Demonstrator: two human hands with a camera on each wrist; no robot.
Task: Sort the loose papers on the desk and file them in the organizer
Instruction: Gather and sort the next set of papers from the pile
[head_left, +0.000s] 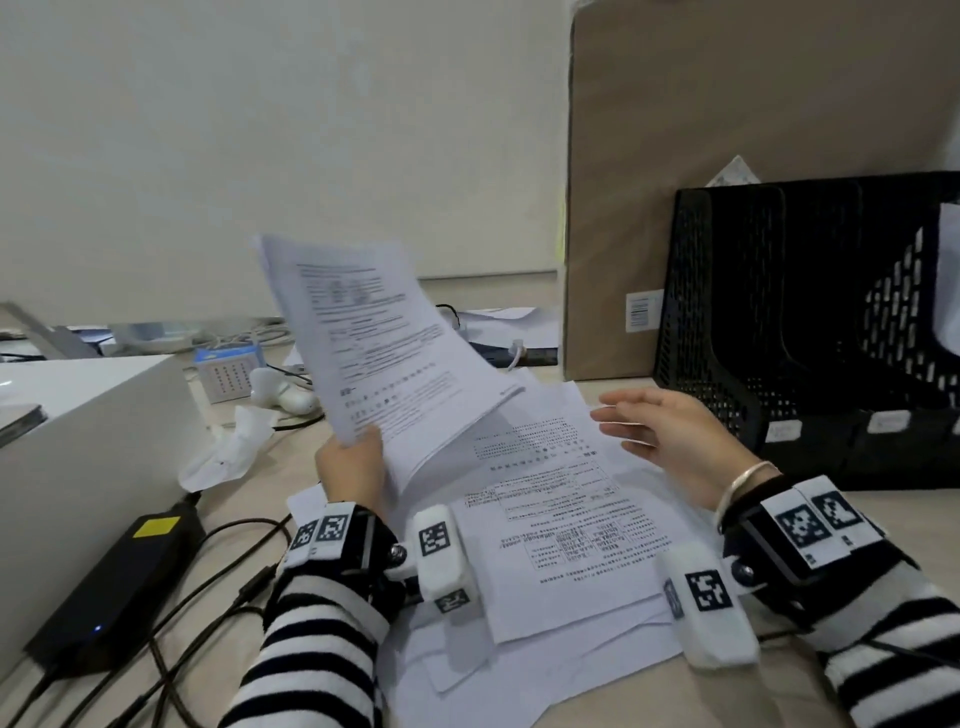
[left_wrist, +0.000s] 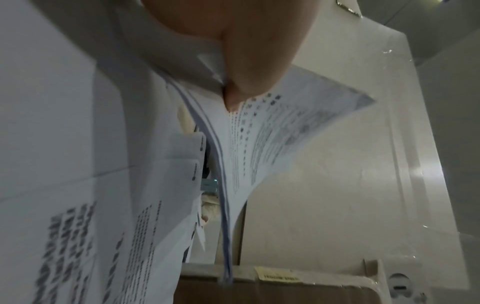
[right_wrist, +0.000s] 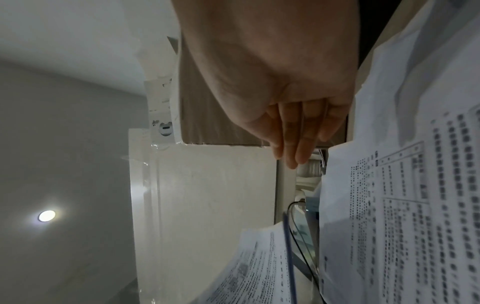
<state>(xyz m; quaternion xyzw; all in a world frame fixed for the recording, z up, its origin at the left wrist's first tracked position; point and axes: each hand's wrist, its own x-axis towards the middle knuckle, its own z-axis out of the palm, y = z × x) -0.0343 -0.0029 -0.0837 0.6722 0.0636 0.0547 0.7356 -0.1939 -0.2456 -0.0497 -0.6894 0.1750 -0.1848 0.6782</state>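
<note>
My left hand (head_left: 353, 462) pinches the lower corner of a stack of printed sheets (head_left: 374, 338) and holds it raised and tilted above the desk; the left wrist view shows the thumb (left_wrist: 246, 67) pressed on the stack (left_wrist: 272, 133). My right hand (head_left: 660, 426) hovers open with straight fingers (right_wrist: 293, 139) over the loose papers (head_left: 561, 514) spread on the desk, holding nothing. The black mesh organizer (head_left: 769, 322) stands at the right, with a white sheet (head_left: 948, 280) in a far slot.
A large cardboard box (head_left: 727, 130) leans behind the organizer. A white box (head_left: 88, 441) sits at left, with a black power adapter (head_left: 119, 587) and cables (head_left: 208, 597) in front. Small devices and crumpled tissue (head_left: 228, 447) lie behind the left hand.
</note>
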